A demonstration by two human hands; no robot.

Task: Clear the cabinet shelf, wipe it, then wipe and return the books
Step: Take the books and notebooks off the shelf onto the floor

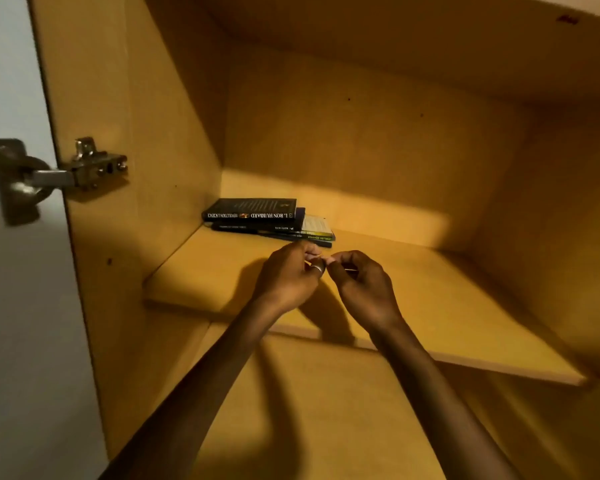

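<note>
Open cabinet, yellow-brown inside, seen from head cam. Books [269, 221] lie flat in a small stack at back-left of the shelf [430, 306], up against the left wall [136, 168] & just short of the back panel; top book is dark w/ spine text facing out, upside-down from this angle; lower ones stick out to the right, one w/ a pale cover showing. Both forearms reach in from below, over the shelf's front edge. L hand [288, 277] & R hand [364, 282] meet above the shelf mid-front, just in front of the stack but not touching it. Fingers of both curled in, thumb & fingertips of each brought together where the two hands touch; looks like a pinch on sth tiny between them, but too small/blurred to tell what, or if there's anything at all. Ring [317, 269] on a L-hand finger. Neither hand rests on the shelf board as far as can be seen; their shadows fall on it below. Metal hinge [84, 168] on the left wall, joined to the white door [11, 306] swung open at far left. Lower compartment under the shelf in shade.
</note>
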